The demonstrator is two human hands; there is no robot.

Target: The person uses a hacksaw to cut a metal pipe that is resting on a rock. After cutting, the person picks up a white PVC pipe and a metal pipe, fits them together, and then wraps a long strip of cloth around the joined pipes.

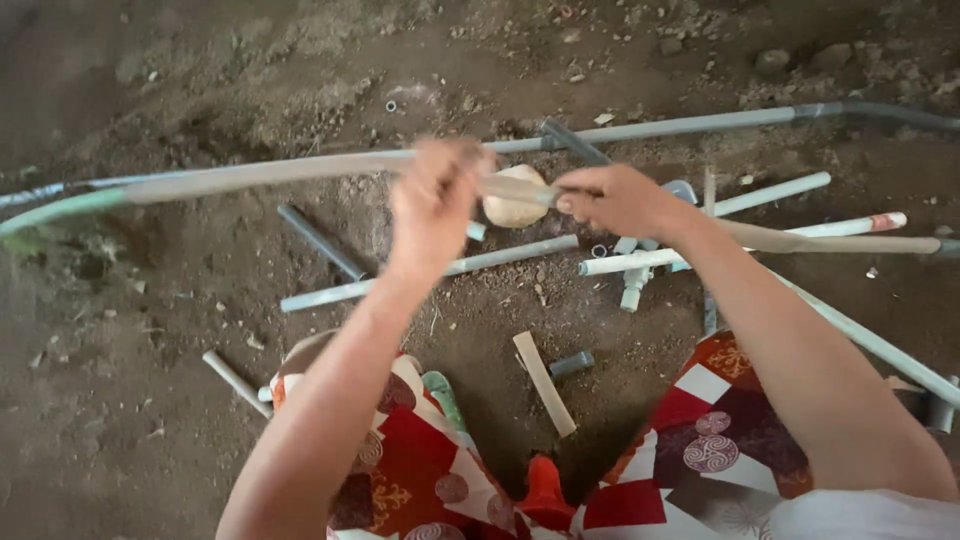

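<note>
Dirt floor (130, 60), bare brown earth strewn with pebbles and pipe offcuts. Far left: green-tinted end of a long thin rod (250, 175), blurred, running across the whole scene at hand height and leaving at the right edge. Lower left of the floor: short pale pipe stub (235, 382). Left of centre: dark grey pipe piece (322, 243) lying aslant, and below it a long pale pipe (430, 272) running toward the middle. Centre: left hand (432, 205), fingers closed around the rod; blur hides the exact grip. Just right of it, a rounded pale stone (512, 205) on the floor beneath the rod. Below the stone, between the person's knees: flat wooden strip (545, 383) with a small grey pipe coupling (571, 363) just beside it. Right of centre: right hand (615, 200), fingers pinched shut on the same rod, near the left hand. Under it, a white pipe with fittings (640, 262). Far side of the floor: long grey pipe (700, 125). Foreground: red, white and maroon patterned garment (700, 430) over both knees.
</note>
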